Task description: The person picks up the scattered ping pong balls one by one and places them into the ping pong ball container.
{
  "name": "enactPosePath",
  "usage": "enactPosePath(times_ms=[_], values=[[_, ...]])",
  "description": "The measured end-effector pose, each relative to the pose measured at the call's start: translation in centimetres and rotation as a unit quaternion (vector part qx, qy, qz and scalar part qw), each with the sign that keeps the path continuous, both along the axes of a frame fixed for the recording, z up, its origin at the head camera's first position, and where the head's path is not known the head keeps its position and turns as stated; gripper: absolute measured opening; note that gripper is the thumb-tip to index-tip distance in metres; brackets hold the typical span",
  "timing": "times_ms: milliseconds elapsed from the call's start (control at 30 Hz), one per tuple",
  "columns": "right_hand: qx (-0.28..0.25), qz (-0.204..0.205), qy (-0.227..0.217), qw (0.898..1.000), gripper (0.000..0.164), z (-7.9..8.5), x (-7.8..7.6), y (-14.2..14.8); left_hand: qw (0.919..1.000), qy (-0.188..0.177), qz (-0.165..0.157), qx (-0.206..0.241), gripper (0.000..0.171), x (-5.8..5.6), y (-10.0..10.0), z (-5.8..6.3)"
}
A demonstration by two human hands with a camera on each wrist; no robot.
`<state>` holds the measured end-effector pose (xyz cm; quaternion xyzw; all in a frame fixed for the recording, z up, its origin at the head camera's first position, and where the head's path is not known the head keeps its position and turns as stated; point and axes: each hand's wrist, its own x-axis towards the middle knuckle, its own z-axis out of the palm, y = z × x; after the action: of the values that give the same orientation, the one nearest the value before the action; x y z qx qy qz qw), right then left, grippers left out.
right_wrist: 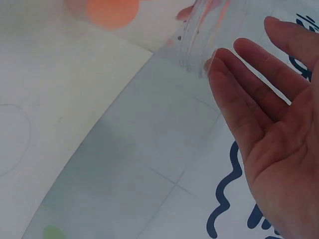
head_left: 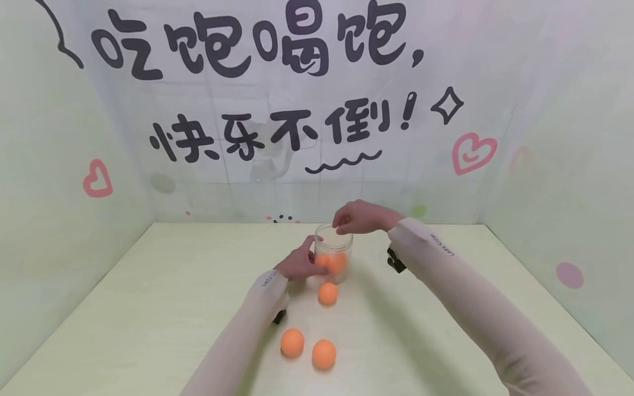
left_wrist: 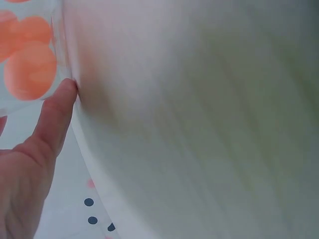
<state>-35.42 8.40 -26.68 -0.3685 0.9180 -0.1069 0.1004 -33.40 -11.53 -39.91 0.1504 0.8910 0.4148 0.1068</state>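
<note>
Left hand (head_left: 300,264) grips the clear jar from its left side, thumb across the front and fingers reaching round the far side, so it is closed only as far as the jar's width lets it. Its pale left sleeve (head_left: 238,335), printed with small dark lettering near the cuff, runs from the jar toward the viewer.

Three loose balls lie on the pale table (head_left: 173,308) on the viewer's side of the jar, all plain orange, round and matt. Leftmost from the jar, and well apart from it, is one ball (head_left: 292,342); just beside that one, a little to the right, sits another ball (head_left: 324,354). Close in front of the jar's base is a third ball (head_left: 327,293); whether it touches the jar cannot be told.

Upright on the table, the jar (head_left: 337,248) is see-through and straight-sided, open at the top, with ridged rings below its rim. More orange balls (head_left: 338,263) are heaped in its lower part, glowing brightly through the wall; they overlap too much to count. On the back wall (head_left: 198,192) beyond the jar are bold black characters.

Over the right side of the jar's rim hangs the right hand (head_left: 364,216), fingers apart and loosely bent, holding nothing; whether its fingertips touch the rim cannot be told. Right of the jar, its pale right sleeve (head_left: 470,297) slants down toward the viewer.
</note>
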Motion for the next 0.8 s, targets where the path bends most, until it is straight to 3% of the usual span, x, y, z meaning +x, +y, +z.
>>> enactPosePath(times_ms=[200, 500, 633, 800], values=[[0.001, -0.033, 0.008, 0.999, 0.028, 0.2, -0.4, 1.6, 0.9999, -0.005, 0.006, -0.008, 0.072, 0.2, 0.1, 0.4], [0.022, -0.077, -0.068, 0.994, 0.051, -2.5, -0.2, 2.2, 0.9997, -0.007, 0.013, -0.019, 0.073, -0.1, 0.1, 0.0], [-0.035, -0.081, -0.123, 0.988, 0.065, -4.2, -0.2, 2.4, 0.9997, -0.010, 0.011, -0.019, 0.075, -0.1, 0.1, -0.1], [-0.136, -0.081, -0.179, 0.971, 0.077, -6.6, -0.2, 2.9, 0.9997, -0.007, 0.008, -0.021, 0.074, -0.1, 0.1, 0.1]])
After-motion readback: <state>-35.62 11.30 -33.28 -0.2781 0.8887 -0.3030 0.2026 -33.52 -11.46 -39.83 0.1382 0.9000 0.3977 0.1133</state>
